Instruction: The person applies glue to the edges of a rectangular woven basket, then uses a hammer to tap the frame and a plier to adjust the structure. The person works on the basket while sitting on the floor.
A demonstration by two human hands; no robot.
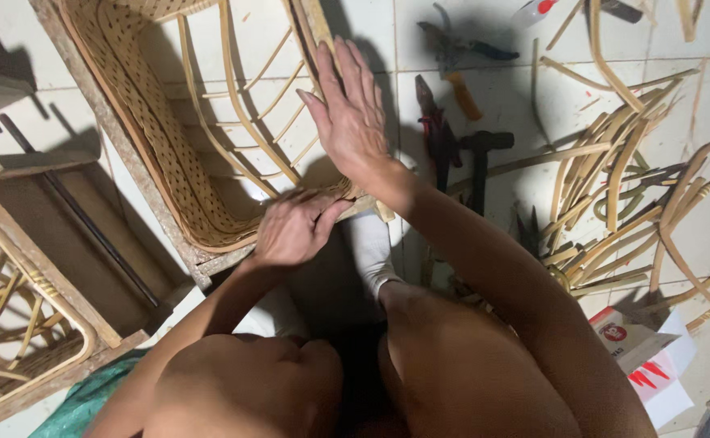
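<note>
The woven rattan frame [172, 154] lay tilted on the tiled floor, its pale lattice wall curving along the lower rim, bare cane ribs spanning its open middle, and its near edge resting against a grey wooden form

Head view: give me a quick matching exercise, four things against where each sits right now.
Things:
1. left hand
2. right hand
3. hammer
4. cut cane strips

Places:
A. piled on the tiles at far right
B. raised flat and open over the woven frame
C. closed on the frame's near woven edge
D. lying on the tiles just right of the right forearm

Pairs: 1-C, 2-B, 3-D, 4-A
</note>
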